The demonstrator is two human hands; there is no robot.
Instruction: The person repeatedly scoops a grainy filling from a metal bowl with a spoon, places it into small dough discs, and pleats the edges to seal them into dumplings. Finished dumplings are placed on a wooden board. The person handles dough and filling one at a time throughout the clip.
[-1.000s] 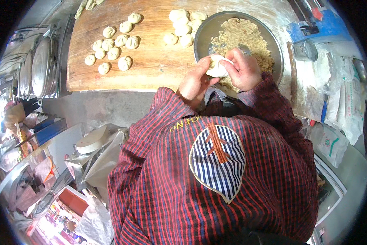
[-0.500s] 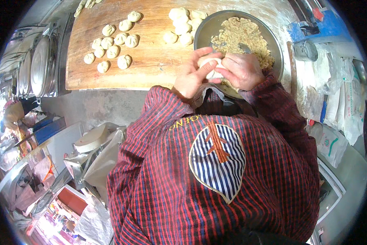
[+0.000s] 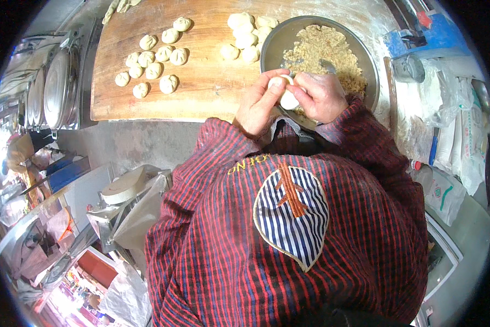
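Observation:
Between my two hands is a pale, partly formed stuffed bun, held over the near rim of a steel bowl. My left hand cups the bun from the left, its thumb lying against the dough. With bent fingers and thumb, my right hand pinches the dough's edge from the other side. Crumbly tan filling fills much of the bowl, and a spoon-like metal piece pokes out of it. Any filling inside the held bun is hidden.
Several pleated buns sit on the left of the wooden board. Flattened dough rounds are heaped beside the bowl. Plastic bags and a metal cup lie to the right; large round metal lids stand at the left.
My fingers have shifted around the bun's edge, and more of its smooth white side now faces me. The whole view has drifted slightly; both hands keep their hold.

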